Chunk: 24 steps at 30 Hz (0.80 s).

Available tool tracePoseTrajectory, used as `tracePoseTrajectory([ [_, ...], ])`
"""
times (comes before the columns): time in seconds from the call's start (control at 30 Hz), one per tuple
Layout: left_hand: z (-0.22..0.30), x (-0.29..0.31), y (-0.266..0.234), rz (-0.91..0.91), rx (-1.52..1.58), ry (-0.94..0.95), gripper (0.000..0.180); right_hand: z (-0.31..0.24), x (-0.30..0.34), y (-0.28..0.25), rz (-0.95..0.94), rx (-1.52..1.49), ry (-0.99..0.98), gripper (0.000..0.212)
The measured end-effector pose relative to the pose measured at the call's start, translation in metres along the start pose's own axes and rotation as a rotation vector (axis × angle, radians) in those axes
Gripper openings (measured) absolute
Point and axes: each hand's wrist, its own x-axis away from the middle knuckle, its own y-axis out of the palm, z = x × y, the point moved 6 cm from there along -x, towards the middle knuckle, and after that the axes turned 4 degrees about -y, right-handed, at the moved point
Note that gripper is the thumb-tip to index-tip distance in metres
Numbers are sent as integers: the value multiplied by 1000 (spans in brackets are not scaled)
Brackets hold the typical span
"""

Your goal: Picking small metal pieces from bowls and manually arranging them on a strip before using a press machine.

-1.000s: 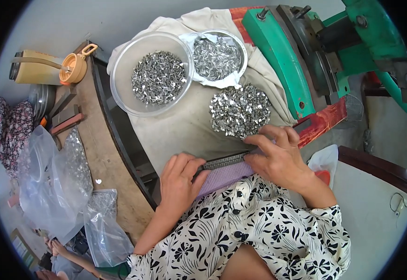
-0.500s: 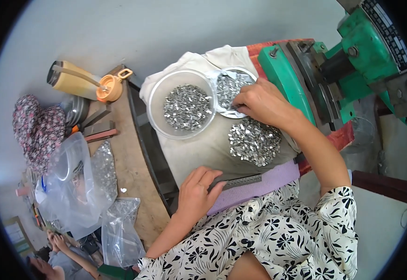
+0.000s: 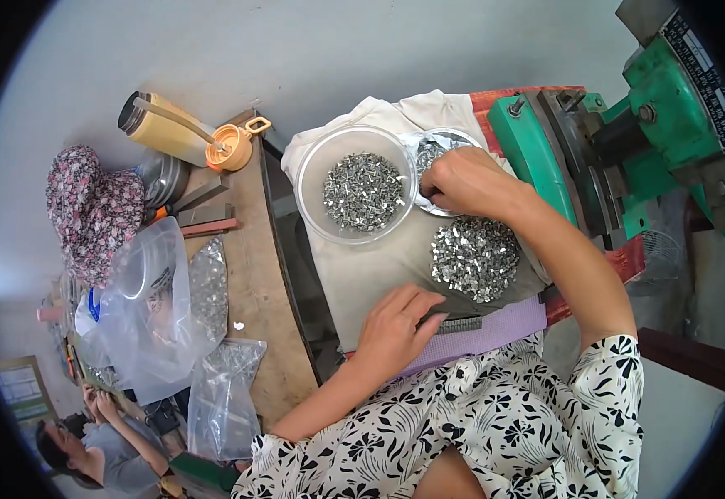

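Note:
My right hand (image 3: pixel 466 183) reaches into a small round dish (image 3: pixel 456 135) of shiny metal pieces, its fingertips curled together. Whatever they pinch is hidden. Beside the dish stands a large clear plastic tub (image 3: pixel 313 204) with many small metal pieces (image 3: pixel 364 193) inside. A loose heap of metal pieces (image 3: pixel 475 259) lies on the cloth just below my right wrist. My left hand (image 3: pixel 396 324) rests near the cloth's front edge, thumb and fingers apart. Next to its thumb, a dark ridged strip (image 3: pixel 461 325) lies along a purple cloth (image 3: pixel 508 328).
A green machine press (image 3: pixel 537 158) stands at the right. On the wooden table (image 3: pixel 267 291) at left are a yellow bottle (image 3: pixel 167 129), a floral cloth item (image 3: pixel 92 212) and clear plastic bags (image 3: pixel 225 407). Another person (image 3: pixel 117 457) sits at the lower left.
The whole view has shifted, with the scene now lower and further right. My right hand stays at the small dish, fingers tucked further in. My left hand has moved along the strip, covering more of it.

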Motion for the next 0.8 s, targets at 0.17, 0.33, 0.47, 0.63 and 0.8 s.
tracePoseTrajectory([
  [0.17,3,-5,-1,19,14,12,19,1,6,-1,-4,-63,58,15],
  [0.33,12,-26,-43,247,67,84,13,21,26,-4,212,-405,216,15],
  [0.47,12,-61,-92,509,104,81,13,32,41,-5,356,-882,371,16],
  [0.63,24,-115,-105,348,72,24,24,16,37,-22,438,-1165,466,13],
  [0.8,18,-158,-72,45,93,-21,27,19,39,-23,603,-1398,520,18],
])
